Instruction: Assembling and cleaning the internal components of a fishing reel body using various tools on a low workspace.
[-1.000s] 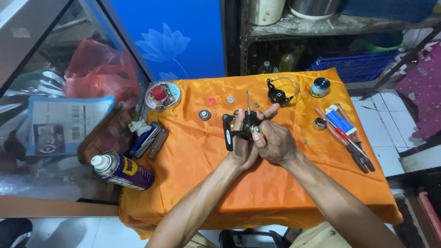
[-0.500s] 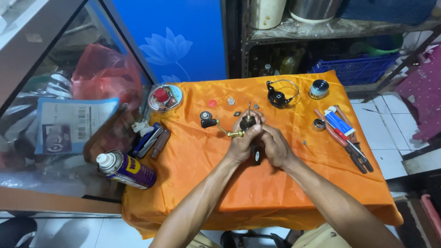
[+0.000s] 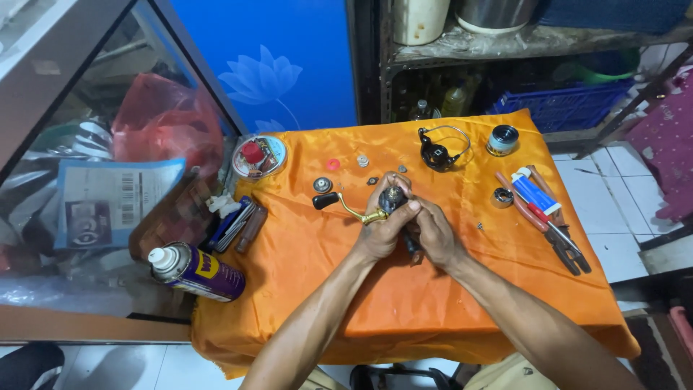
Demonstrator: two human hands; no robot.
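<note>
Since a moment ago, both hands have lowered the fishing reel body [image 3: 393, 198] closer to the orange-draped counter [image 3: 505, 289], its gold crank handle [image 3: 345, 208] now pointing left. Left hand [image 3: 382, 231] and right hand [image 3: 433, 235] are clamped together around it at frame centre. It looks compact, rigid, fairly heavy and possibly greasy; gripping the body seems safer than the crank. Small loose parts [image 3: 323, 185], pliers [image 3: 563, 249] and a spray can [image 3: 195, 271] crowd the slippery cloth.
</note>
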